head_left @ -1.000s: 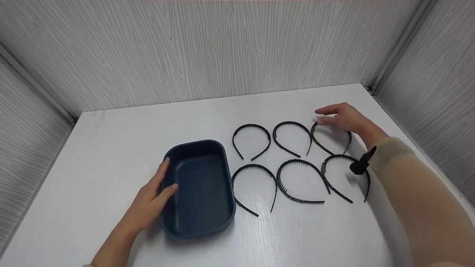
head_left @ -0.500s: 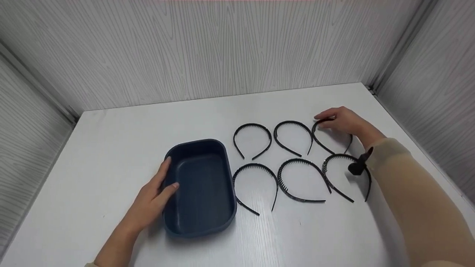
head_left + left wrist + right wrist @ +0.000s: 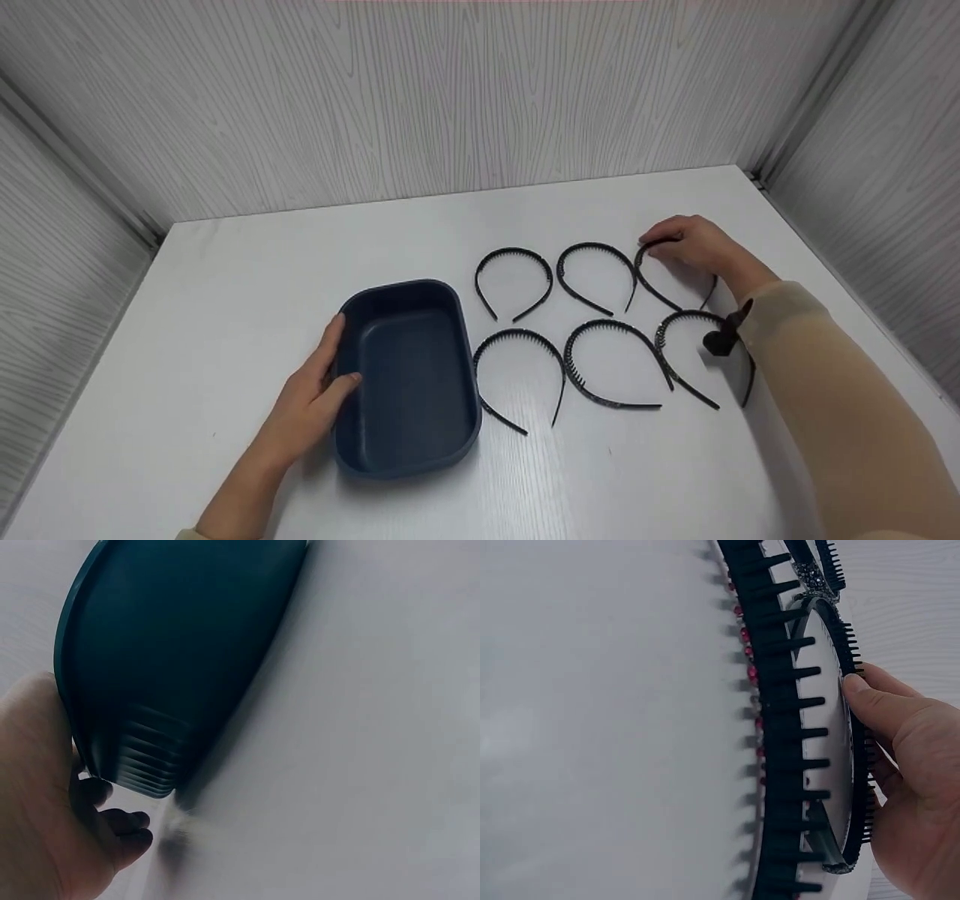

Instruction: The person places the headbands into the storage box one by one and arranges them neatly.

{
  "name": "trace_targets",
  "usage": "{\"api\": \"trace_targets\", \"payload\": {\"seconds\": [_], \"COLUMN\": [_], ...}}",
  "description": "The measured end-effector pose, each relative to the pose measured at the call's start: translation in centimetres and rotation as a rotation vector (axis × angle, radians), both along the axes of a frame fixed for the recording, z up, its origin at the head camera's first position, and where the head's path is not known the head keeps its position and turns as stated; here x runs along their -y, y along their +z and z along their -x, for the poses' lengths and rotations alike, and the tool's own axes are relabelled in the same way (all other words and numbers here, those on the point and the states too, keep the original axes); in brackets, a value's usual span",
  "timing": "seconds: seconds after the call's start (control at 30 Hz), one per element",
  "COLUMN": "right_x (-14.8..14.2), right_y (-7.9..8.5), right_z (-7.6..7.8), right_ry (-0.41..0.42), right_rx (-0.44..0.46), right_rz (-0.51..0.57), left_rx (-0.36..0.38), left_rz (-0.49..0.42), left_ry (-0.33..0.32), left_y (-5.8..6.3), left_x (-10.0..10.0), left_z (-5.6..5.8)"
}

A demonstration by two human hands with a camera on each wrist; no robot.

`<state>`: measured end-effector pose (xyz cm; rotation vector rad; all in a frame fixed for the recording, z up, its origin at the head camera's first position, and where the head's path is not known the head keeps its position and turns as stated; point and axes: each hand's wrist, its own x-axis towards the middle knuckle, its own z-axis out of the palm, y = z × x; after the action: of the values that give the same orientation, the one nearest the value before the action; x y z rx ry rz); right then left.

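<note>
A dark blue rectangular tub (image 3: 412, 382) stands on the white table, nothing inside it. My left hand (image 3: 300, 405) holds its left side, thumb over the rim and fingers along the outer wall; in the left wrist view those fingers curl by the ribbed corner of the tub (image 3: 180, 630). At the back right, my right hand (image 3: 701, 247) pinches the top of a black toothed headband (image 3: 639, 271). The right wrist view has the thumb on the near face of this headband (image 3: 859, 787), other fingers behind. Closer to that camera is a headband with red stones (image 3: 780, 690).
Left of the held headband, the back row has a middle headband (image 3: 596, 245) and a left headband (image 3: 514, 250). In front lie a left headband (image 3: 517, 331) close by the tub, a middle headband (image 3: 611, 322) and a right headband (image 3: 690, 313) under the right wrist. Panelled walls (image 3: 450, 97) surround the table.
My right hand has come down onto the back right headband and its fingers have closed on the top of the band. The left hand keeps its hold on the tub.
</note>
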<state>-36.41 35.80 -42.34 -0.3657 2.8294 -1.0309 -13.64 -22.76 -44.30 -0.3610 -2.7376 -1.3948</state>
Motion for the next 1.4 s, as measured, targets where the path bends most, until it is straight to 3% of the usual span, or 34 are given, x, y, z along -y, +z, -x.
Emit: {"api": "trace_targets", "payload": {"seconds": [0.37, 0.93, 1.1, 1.4], "right_x": [0.2, -0.8, -1.1, -0.8], "right_y": [-0.4, -0.1, 0.6, 3.2], "right_z": [-0.2, -0.2, -0.6, -1.5], "right_ry": [-0.033, -0.056, -0.061, -0.029], "right_rx": [-0.009, 0.013, 0.008, -0.05], "right_rz": [-0.033, -0.076, -0.064, -0.068], "left_rx": [-0.074, -0.08, -0.075, -0.07], "left_rz": [0.028, 0.018, 0.015, 0.028], "left_ry": [-0.015, -0.024, -0.025, -0.02], "left_y": [-0.2, -0.6, -0.7, -0.7], "left_x": [0.4, 0.1, 0.0, -0.3], "left_z": [-0.1, 0.1, 0.1, 0.3]}}
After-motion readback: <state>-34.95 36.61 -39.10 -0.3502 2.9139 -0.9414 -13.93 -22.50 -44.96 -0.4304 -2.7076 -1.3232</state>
